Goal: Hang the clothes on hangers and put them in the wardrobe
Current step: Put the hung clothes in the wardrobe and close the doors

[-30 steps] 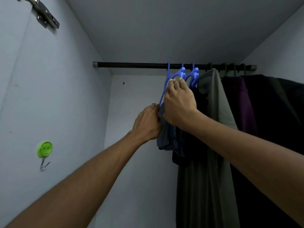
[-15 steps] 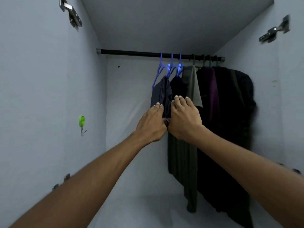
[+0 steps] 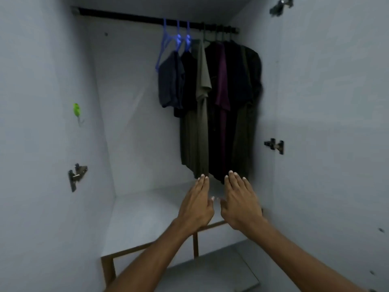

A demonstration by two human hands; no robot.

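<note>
Hanging from the rod (image 3: 126,15) at the top of the wardrobe (image 3: 52,81), a row of clothes (image 3: 210,98) is seen bunched toward the right end: a short dark garment (image 3: 170,81) on the leftmost of three blue hangers (image 3: 177,40), another dark piece just beside it, then an olive shirt (image 3: 202,123), a purple one (image 3: 223,85) and further dark items on dark hangers. Every hanger in view appears to be loaded and hooked on, so this part of the task is judged done. Whether more clothes wait outside the wardrobe cannot be told. Nothing is held by either hand: the left hand (image 3: 196,204) and the right hand (image 3: 240,204) are shown low in front of the clothes, side by side but apart, fingers straight and loosely spread, with no garment plainly touched. A pale shelf (image 3: 147,218) lies below the clothes, and a green hook (image 3: 76,109) is fixed to the left wall.
</note>
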